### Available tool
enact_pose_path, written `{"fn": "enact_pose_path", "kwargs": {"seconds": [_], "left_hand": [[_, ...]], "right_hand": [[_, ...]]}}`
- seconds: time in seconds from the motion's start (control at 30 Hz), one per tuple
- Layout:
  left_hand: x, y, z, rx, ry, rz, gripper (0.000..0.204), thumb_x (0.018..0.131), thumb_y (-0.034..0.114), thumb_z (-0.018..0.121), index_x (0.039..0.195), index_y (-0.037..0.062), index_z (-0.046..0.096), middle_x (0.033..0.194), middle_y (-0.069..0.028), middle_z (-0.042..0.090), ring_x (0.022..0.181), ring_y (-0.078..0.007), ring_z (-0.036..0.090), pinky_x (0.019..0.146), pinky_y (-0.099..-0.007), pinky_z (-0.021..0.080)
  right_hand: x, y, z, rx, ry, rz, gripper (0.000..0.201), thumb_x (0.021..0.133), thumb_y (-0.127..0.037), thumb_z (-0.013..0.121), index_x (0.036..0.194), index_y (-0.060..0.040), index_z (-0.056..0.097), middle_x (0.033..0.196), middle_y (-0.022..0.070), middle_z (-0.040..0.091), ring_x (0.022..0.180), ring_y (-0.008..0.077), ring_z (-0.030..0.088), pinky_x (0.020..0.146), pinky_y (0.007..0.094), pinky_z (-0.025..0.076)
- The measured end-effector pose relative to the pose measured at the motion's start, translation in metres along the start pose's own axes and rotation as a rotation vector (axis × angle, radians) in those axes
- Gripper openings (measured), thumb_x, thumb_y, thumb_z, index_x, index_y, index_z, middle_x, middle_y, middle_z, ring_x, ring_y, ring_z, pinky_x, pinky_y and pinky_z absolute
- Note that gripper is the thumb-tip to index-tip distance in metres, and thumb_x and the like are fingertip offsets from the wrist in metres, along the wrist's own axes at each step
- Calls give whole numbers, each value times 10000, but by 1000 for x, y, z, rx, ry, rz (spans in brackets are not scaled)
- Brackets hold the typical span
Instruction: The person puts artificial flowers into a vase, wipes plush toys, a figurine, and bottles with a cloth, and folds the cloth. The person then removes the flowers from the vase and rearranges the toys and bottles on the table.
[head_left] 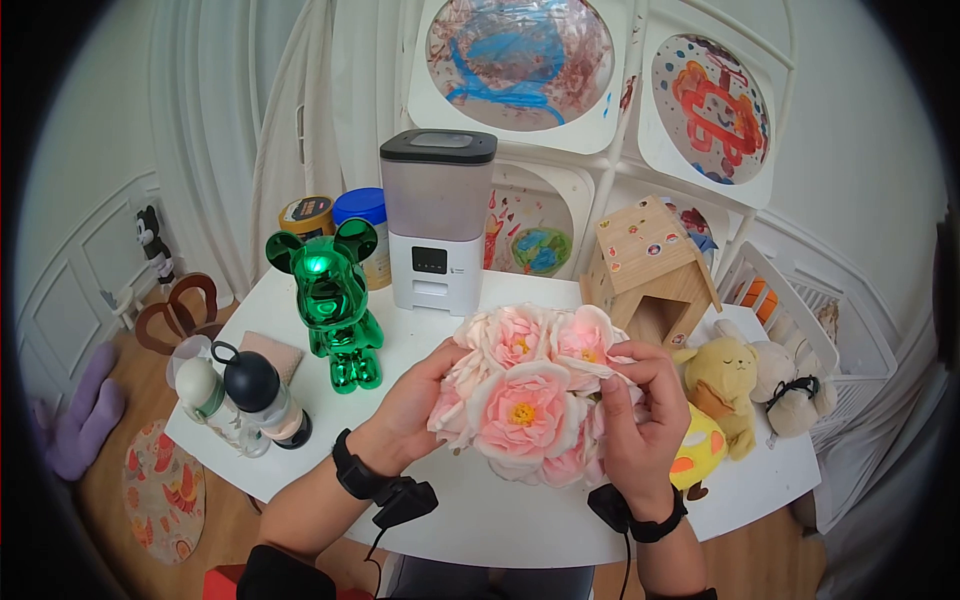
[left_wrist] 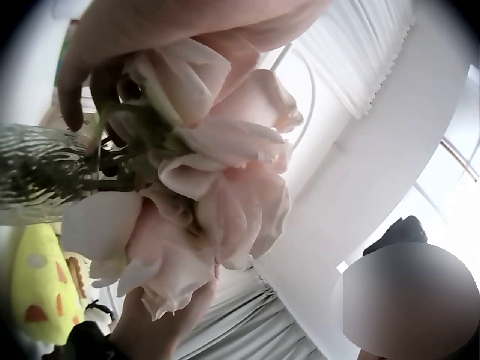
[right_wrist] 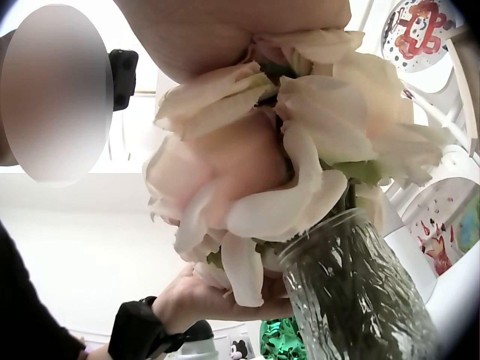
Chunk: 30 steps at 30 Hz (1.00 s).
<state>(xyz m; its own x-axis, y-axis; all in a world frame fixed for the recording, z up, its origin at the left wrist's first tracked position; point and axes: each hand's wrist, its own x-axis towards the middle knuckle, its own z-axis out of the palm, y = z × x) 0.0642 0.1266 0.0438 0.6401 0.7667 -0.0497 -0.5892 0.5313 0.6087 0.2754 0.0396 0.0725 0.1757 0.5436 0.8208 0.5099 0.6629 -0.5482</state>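
A bunch of pale pink flowers (head_left: pixel 522 408) with yellow centres stands in a ribbed glass vase (right_wrist: pixel 356 289), which the blooms hide in the head view. Along the bunch's left side, my left hand (head_left: pixel 412 408) holds the outer blooms, thumb in front and fingers bent behind them. Green stems (left_wrist: pixel 124 154) run into the vase mouth beside those fingers in the left wrist view. On the right side my right hand (head_left: pixel 645 420) pinches a petal between thumb and forefinger, its other fingers curled.
Left on the white table (head_left: pixel 470 525) stand a shiny green bear figure (head_left: pixel 335 300) and a black-topped bottle (head_left: pixel 262 395). A pet feeder (head_left: pixel 437 225) is behind the flowers. Close on the right are a wooden house (head_left: pixel 645 265), a yellow spotted toy (head_left: pixel 697 450) and a plush (head_left: pixel 722 385).
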Motion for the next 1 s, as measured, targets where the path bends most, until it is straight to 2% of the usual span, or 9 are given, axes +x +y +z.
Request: {"fn": "enact_pose_path", "kwargs": {"seconds": [0.13,0.2,0.33,0.4,0.53,0.63,0.73,0.83,1.0], "left_hand": [[7,9,-15,-24,-52,-104,390,1008,192,454,1343,2,513,1318,-138,611,1190,-241,614,1050,-391,488],[14,11,-24,-136,-292,-169,386,1015,225,479,1326,2,532,1300,-138,622,1180,-244,618,1040,-375,497],[27,-3,-34,-98,-208,-134,422,1027,284,485,1350,15,518,1329,-137,603,1171,-251,621,1038,-376,499],[31,-15,-33,318,-134,108,462,1041,333,463,1387,28,486,1363,-133,579,1172,-252,617,1047,-391,492],[31,-13,-30,173,-130,27,479,1060,350,410,1429,46,434,1404,-138,544,1208,-261,591,1082,-418,459],[18,-12,-21,222,-134,56,511,1065,394,374,1443,53,405,1424,-143,528,1272,-271,548,1117,-440,418],[-13,-14,-17,-140,-122,103,602,1055,474,335,1506,76,322,1514,-122,437,1394,-272,435,1152,-437,365],[-28,-40,-25,159,-71,269,617,1059,470,323,1549,103,247,1558,-111,370,1428,-271,382,1169,-427,338],[-15,-48,-19,295,-124,281,609,1069,449,329,1573,142,177,1561,-95,350,1431,-242,374,1164,-417,349]], "right_hand": [[1,2,-3,38,-34,35,72,877,23,654,932,25,608,1085,160,648,966,222,623,843,301,474],[1,4,-4,92,-34,107,68,885,23,651,937,25,607,1105,152,645,991,206,617,870,298,468],[-1,8,-3,117,-22,115,71,893,23,648,949,24,605,1111,147,646,1001,198,616,890,298,464],[-2,8,-2,115,-14,112,68,900,21,643,956,21,603,1111,144,647,1003,195,615,902,298,460],[-2,7,-2,103,-8,106,79,899,39,639,969,17,609,1111,145,644,1024,197,608,915,297,457],[-4,5,-9,70,-58,85,181,929,-52,636,1095,9,598,1192,147,606,1049,200,598,941,315,448],[-19,5,-27,132,83,144,510,956,-280,614,1343,11,454,1333,143,499,1078,220,583,984,357,430],[-37,6,-32,42,29,162,535,939,-262,643,1350,17,446,1318,145,502,1078,231,581,980,361,434],[-47,2,-15,302,-147,301,471,1010,-190,572,1392,34,410,1277,129,560,1170,184,540,994,312,432]]}}
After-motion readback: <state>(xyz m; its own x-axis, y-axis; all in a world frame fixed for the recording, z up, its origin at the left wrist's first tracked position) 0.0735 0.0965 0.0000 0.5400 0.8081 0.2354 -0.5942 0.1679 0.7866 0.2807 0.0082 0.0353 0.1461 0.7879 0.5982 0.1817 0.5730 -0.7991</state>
